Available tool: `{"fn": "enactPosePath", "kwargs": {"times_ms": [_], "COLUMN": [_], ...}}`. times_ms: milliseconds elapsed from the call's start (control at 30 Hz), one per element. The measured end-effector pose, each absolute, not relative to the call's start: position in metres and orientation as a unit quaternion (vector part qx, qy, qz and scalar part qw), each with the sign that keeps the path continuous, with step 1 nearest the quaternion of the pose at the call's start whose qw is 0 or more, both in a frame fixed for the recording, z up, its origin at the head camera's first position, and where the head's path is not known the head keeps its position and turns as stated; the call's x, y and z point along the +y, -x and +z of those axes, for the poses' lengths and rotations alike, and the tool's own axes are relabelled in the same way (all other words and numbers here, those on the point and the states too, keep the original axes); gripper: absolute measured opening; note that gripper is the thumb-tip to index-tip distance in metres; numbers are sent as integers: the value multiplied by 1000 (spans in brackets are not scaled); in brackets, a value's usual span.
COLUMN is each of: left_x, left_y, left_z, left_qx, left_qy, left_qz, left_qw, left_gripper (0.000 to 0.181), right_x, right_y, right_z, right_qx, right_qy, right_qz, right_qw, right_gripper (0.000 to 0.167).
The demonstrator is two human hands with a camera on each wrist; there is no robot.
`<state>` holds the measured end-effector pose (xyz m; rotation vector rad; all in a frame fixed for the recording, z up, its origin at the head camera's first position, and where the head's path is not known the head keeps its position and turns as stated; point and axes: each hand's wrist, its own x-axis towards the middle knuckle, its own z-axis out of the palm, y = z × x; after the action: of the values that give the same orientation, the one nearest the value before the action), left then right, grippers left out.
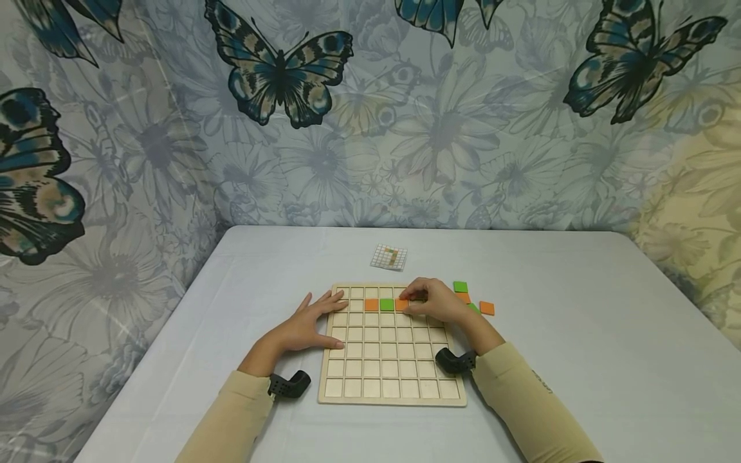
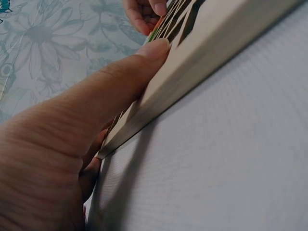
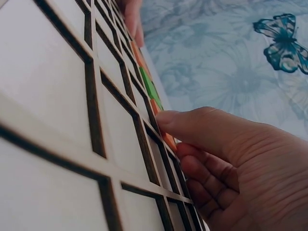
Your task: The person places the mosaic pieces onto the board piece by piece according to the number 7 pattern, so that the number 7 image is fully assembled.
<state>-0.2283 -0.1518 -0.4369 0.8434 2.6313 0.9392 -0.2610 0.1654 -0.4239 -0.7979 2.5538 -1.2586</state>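
A wooden grid board [image 1: 370,370] lies on the table. In one of its upper rows sit an orange tile [image 1: 371,305] and a green tile [image 1: 386,305], side by side. Just right of the green one, my right hand [image 1: 437,302] pinches another orange tile [image 1: 401,305] between thumb and fingers, at its cell. The right wrist view shows the thumb touching this orange tile [image 3: 168,139], its other fingers curled. My left hand [image 1: 303,326] rests on the board's left edge with fingers spread, the thumb lying on the frame in the left wrist view.
Right of the board lie several loose tiles, among them a green tile [image 1: 460,286] and an orange tile [image 1: 487,308], partly behind my right hand. Behind the board is a small card with a printed grid [image 1: 388,257]. Butterfly-patterned cloth [image 1: 324,167] hangs behind the white table [image 1: 579,360].
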Motion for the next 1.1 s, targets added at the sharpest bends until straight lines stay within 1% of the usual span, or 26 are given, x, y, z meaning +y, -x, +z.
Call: {"fn": "enactPosePath", "kwargs": {"times_ms": [133, 433, 633, 1100], "left_x": [-151, -150, -151, -151], "left_y": [229, 228, 227, 227], "left_z": [-436, -435, -435, -435], "left_qx": [895, 894, 896, 895], "left_qy": [-286, -284, -283, -283], "left_qz": [324, 327, 324, 325], "left_qw": [113, 114, 112, 111], "left_gripper": [84, 84, 83, 83], "right_x": [166, 172, 184, 222], "right_y": [261, 258, 254, 238], "right_z": [-421, -412, -405, -402], "right_qx": [861, 870, 885, 909], "right_qy": [267, 243, 219, 181], "right_qz": [-423, -424, -408, -374], "right_qw": [90, 62, 57, 38], "right_gripper": [26, 25, 30, 27]}}
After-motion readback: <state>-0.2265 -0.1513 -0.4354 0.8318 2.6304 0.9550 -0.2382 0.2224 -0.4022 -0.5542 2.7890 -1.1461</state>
